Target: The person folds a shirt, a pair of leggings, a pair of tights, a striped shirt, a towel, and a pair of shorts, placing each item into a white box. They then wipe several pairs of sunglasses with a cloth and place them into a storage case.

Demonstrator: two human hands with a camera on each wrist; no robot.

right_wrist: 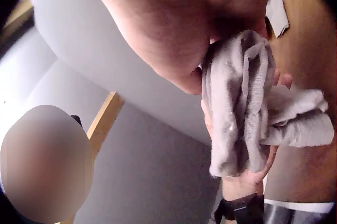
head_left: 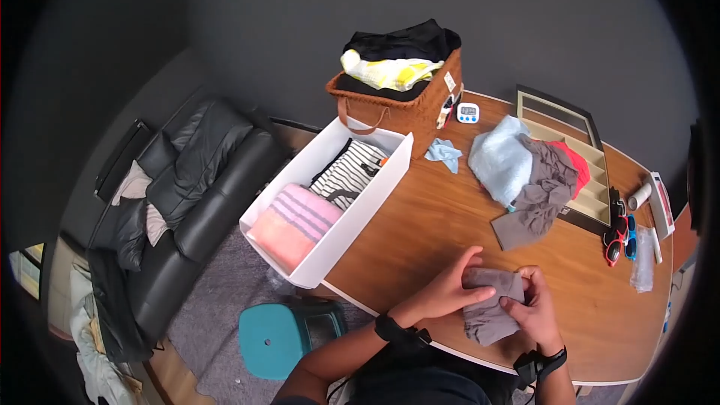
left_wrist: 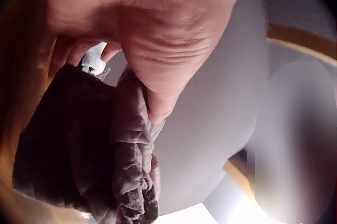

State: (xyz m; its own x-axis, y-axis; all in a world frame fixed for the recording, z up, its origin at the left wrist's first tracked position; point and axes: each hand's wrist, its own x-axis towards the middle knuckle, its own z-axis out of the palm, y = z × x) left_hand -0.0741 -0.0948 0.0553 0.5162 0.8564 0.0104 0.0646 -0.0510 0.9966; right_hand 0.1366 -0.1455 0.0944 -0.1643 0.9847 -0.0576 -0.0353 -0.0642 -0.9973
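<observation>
Above the table's near edge, both hands hold a folded grey-brown piece of soft clothing. My left hand grips its left side, thumb in front and fingers behind. The right hand pinches the opposite side, its thumb pressed on the front. Seen from the left wrist, the folded clothing shows a bunched edge under the thumb. In the right wrist view, the layered clothing hangs between the hands with a flap out to one side. Its exact kind cannot be told.
A white box holds folded pink and striped textiles. Behind it stands a brown basket of clothes. A light-blue fluffy cloth and crumpled grey clothing lie against a compartment case. Sunglasses lie right; a teal stool stands below left.
</observation>
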